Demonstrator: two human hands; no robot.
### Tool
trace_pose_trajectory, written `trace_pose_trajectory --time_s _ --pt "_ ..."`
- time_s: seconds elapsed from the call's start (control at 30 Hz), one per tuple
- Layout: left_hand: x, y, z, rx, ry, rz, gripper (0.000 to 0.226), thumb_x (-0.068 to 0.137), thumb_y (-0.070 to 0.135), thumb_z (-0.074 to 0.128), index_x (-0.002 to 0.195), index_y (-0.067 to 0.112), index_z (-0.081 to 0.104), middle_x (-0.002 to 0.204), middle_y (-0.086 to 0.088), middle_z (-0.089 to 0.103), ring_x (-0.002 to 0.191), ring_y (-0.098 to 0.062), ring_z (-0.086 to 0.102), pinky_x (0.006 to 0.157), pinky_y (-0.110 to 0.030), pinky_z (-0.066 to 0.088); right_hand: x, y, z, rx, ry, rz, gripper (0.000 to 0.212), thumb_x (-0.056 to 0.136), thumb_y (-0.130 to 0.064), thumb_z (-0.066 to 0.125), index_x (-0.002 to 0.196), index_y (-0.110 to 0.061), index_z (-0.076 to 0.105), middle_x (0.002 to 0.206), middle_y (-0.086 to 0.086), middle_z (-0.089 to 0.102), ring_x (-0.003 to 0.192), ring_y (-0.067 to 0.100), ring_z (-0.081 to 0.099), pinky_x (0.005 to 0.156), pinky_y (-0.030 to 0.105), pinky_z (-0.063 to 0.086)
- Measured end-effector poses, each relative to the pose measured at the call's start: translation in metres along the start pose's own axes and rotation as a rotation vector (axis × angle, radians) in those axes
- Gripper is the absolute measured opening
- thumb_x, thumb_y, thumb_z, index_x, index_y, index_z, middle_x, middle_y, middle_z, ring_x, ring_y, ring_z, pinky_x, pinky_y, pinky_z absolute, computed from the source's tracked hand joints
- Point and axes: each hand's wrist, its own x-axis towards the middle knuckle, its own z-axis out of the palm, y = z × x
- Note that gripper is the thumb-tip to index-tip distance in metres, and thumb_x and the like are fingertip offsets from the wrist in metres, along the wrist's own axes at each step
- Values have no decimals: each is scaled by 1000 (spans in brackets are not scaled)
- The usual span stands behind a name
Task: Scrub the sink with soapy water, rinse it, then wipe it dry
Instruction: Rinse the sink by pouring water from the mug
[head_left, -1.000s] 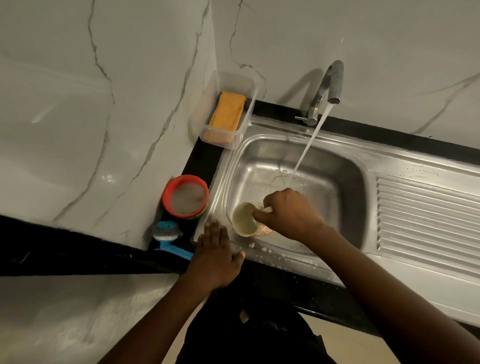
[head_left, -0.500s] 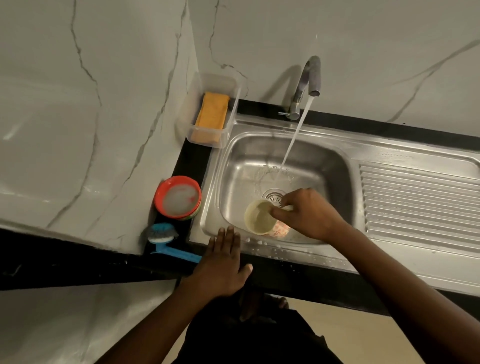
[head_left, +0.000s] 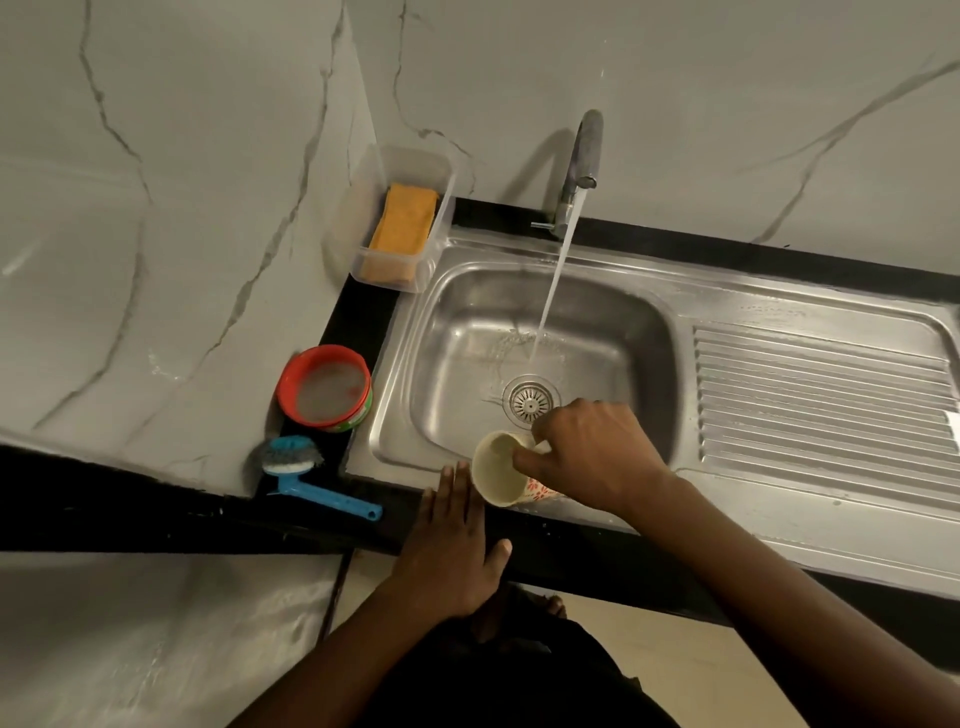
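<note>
Your cup (head_left: 497, 475) tilts over the front edge of the sink (head_left: 467, 312), tap (head_left: 583, 156) running.
Your right hand (head_left: 589, 457) pinches its rim; a wet slip could spill it past your flat, empty left hand (head_left: 451, 553).

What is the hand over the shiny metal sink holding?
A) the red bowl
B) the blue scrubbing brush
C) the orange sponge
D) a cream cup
D: the right hand grips a cream cup with a red pattern by its rim over the stainless steel sink, while the left hand rests flat on the counter edge.
</note>
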Motion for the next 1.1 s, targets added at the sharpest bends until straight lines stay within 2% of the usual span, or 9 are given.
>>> trace_pose_trajectory --time_s 0.17,0.3,0.43,0.6,0.67,0.83,0.93,1.0,1.1 --pt "7 7 2 24 19 94 86 106 61 27 165 14 -15 172 -12 -24 158 -27 -25 131 -50 -5 -11 20 4 0 18 44 58 93 -72 42 93 -24 76 90 1 74 83 25 70 65 32 45" --pt "1 10 5 58 0 160 84 105 63 22 164 19 -19 171 -5 -27 157 -22 -27 132 -46 -5 -30 46 1 39 21 124 55 93 -70 47 69 -23 62 66 -2 62 63 23 58 59 30 40" --pt "8 4 3 46 61 -44 86 104 63 19 164 14 -16 171 -11 -27 158 -28 -24 131 -44 -5 -42 61 -1 -10 10 135 52 95 -67 45 70 -24 60 62 -4 56 57 19 51 54 28 36" --pt "18 4 3 25 105 -187 102 86 70 -3 165 7 -12 172 -19 -21 159 -36 -19 131 -50 -1 -41 56 3 -3 7 125 55 94 -64 44 82 -20 74 74 0 69 65 22 62 61 31 51" --pt "17 10 5 57 78 -128 104 83 73 -7 165 9 -14 171 -19 -24 158 -37 -22 131 -52 -3 -38 50 4 10 13 111 55 94 -65 43 84 -20 75 76 0 69 68 23 63 61 32 49" --pt "16 31 8 108 30 137 88 102 69 19 166 15 -9 173 -13 -19 158 -29 -26 130 -51 -10 -35 38 6 39 11 83 56 94 -67 43 91 -22 77 81 0 70 73 22 65 62 31 47" --pt "14 31 9 119 19 239 84 104 67 21 167 19 -8 174 -8 -19 156 -22 -31 130 -48 -9 -45 47 6 66 -3 106 54 93 -67 45 89 -23 76 80 -1 69 70 19 63 61 31 49" --pt "9 23 11 146 19 264 82 104 65 18 165 24 -18 170 -1 -29 153 -17 -36 130 -46 -7 -56 57 5 86 -6 146 51 92 -65 48 83 -23 74 76 -2 67 66 18 60 58 30 44" --pt "0 11 15 156 83 159 81 103 66 11 162 21 -23 168 0 -34 154 -21 -33 131 -44 -5 -76 77 5 101 -11 264 47 90 -64 52 78 -23 72 69 -3 64 62 17 57 55 28 36"
